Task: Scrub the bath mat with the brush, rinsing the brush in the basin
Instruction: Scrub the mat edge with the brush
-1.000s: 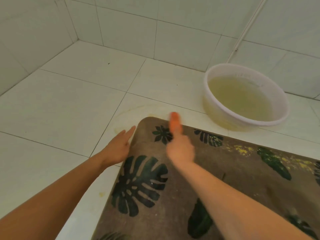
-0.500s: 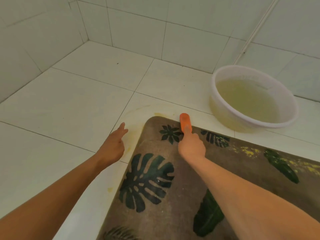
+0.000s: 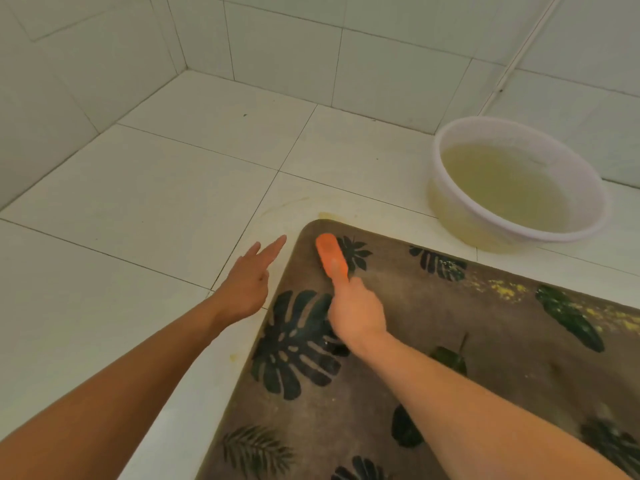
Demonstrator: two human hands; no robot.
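Observation:
A brown bath mat (image 3: 398,341) with dark leaf prints lies on the white tiled floor, with yellow specks near its far right edge. My right hand (image 3: 356,313) grips the handle of an orange brush (image 3: 331,255), whose head lies on the mat's far left corner. My left hand (image 3: 251,278) hovers over the tiles just left of the mat, fingers straight, holding nothing. A white basin (image 3: 450,143) of cloudy yellowish water stands beyond the mat at the right.
Tiled walls (image 3: 277,46) close the space at the back and left, meeting in a corner. A thin white pipe (image 3: 519,46) runs up the wall behind the basin. Bare floor tiles (image 3: 138,202) stretch to the left.
My right hand has pushed the brush left toward the mat's far left corner. My left hand has lifted off the mat's edge and moved left over the tiles.

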